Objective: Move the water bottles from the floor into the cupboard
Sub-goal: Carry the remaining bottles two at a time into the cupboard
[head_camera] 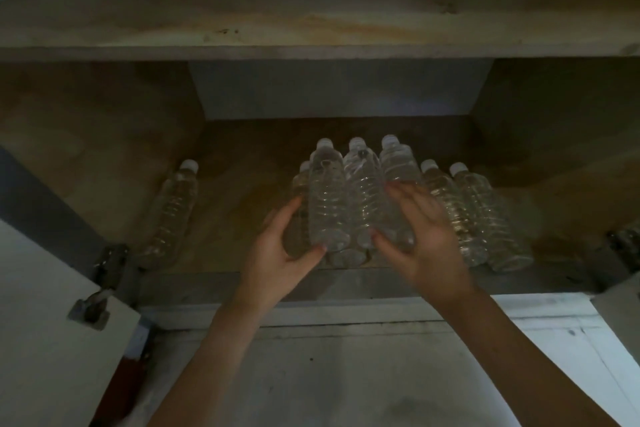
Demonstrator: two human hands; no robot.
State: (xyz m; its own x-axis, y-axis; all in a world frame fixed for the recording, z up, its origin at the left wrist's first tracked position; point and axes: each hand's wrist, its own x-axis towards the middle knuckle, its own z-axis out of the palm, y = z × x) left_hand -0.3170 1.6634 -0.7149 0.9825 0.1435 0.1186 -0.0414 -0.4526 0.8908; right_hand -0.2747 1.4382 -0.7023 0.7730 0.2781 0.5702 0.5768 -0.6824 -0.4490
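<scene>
A cluster of clear water bottles (360,198) with white caps stands at the front middle of the cupboard's lower shelf (249,184). My left hand (282,253) cups the left side of the cluster, thumb on the front bottle's base. My right hand (420,239) presses against its right side with fingers spread. Two more bottles (481,215) stand just right of my right hand. A single bottle (171,215) stands apart at the shelf's left end.
An upper wooden shelf (311,17) overhangs the lower one. Open white cupboard doors (45,322) hang at both sides, with metal hinges (110,263) at the shelf corners. Bare shelf lies between the lone left bottle and the cluster.
</scene>
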